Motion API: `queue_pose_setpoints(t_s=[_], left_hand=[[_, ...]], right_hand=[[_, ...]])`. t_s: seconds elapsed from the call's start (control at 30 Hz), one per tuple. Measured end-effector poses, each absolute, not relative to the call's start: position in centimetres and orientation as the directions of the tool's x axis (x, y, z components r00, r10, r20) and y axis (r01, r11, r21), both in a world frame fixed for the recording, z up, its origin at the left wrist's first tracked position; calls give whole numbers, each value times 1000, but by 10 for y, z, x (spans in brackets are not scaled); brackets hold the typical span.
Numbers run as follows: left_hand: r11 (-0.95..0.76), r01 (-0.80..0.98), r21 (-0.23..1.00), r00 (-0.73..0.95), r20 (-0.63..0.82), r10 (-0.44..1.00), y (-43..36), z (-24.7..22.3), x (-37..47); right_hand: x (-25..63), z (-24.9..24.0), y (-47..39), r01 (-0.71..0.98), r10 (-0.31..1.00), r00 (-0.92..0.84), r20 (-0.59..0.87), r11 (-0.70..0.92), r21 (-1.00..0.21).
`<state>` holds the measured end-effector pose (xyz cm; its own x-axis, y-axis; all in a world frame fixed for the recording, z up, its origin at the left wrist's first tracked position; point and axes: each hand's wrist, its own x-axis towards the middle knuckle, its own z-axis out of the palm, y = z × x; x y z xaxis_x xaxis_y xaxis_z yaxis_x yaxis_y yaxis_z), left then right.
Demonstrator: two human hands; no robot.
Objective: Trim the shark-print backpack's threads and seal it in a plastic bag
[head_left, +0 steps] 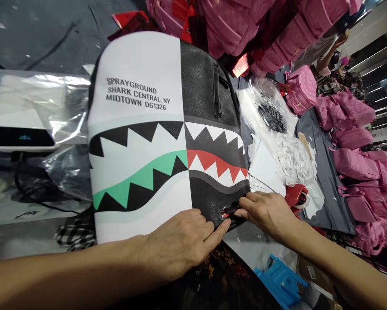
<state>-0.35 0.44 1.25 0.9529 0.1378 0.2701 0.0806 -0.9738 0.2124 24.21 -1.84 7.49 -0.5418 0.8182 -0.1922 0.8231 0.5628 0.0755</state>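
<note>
The backpack lies front up before the person, its left half white and its right half black. On the far left of its face is printed "SPRAYGROUND / SHARK CENTRAL, NY / MIDTOWN D61326", in three lines of black capitals. Below runs a jagged-tooth mouth, green on the white side and red on the black.

At the near right corner, the right hand has its thumb and fingers pinched around a small dark tool with red on it, possibly thread snips; the blur and the fingers hide its shape. The left hand rests on the near part, fingers curled and one stretched towards the tool's tip; whether it pinches the material I cannot tell.

Pink bags crowd the far edge. To the left sits a white device under clear plastic, its lit digits unreadable. White papers lie just beside the right edge, with a red tape dispenser farther right. The near edge is partly hidden by the left forearm. Beyond the near right corner, a gap of pale ground separates the backpack from a blue plastic stool.
</note>
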Motion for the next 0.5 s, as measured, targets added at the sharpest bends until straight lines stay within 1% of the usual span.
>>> queue_pose_setpoints(t_s=[0.27, 0.5], left_hand=[[-976, 104, 192, 927, 338, 165, 2, 9, -3], [-976, 109, 187, 907, 383, 174, 2, 7, -2]], right_hand=[[245, 79, -16, 804, 805, -561, -194, 586, 102], [245, 78, -16, 818, 806, -541, -239, 570, 72]])
